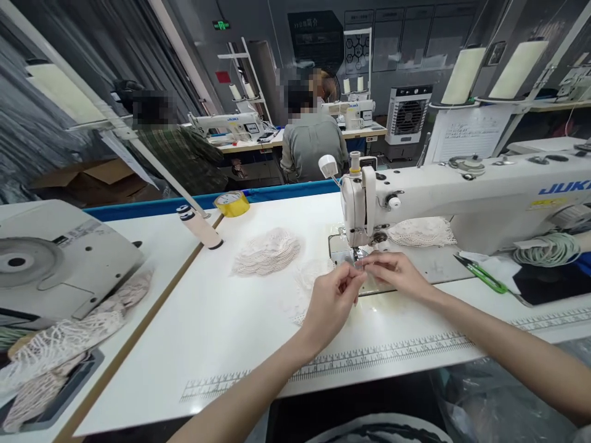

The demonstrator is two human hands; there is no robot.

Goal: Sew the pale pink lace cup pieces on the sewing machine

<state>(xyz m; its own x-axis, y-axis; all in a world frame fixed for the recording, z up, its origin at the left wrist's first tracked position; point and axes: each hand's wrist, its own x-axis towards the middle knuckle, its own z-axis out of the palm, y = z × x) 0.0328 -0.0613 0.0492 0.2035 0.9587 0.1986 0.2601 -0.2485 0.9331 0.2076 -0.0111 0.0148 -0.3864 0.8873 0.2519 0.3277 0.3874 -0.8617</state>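
Observation:
My left hand and my right hand meet just in front of the needle of a white Juki sewing machine. Both pinch a small, thin, pale piece between their fingertips, close under the presser foot; what it is I cannot make out. White lace lies on the table under and left of my left hand. A stack of round lace pieces sits further left.
More lace lies behind the machine head. Green snips lie at right, a pink thread cone and yellow tape roll at the back left. Netting drapes off another machine at left. Two people sit beyond the table.

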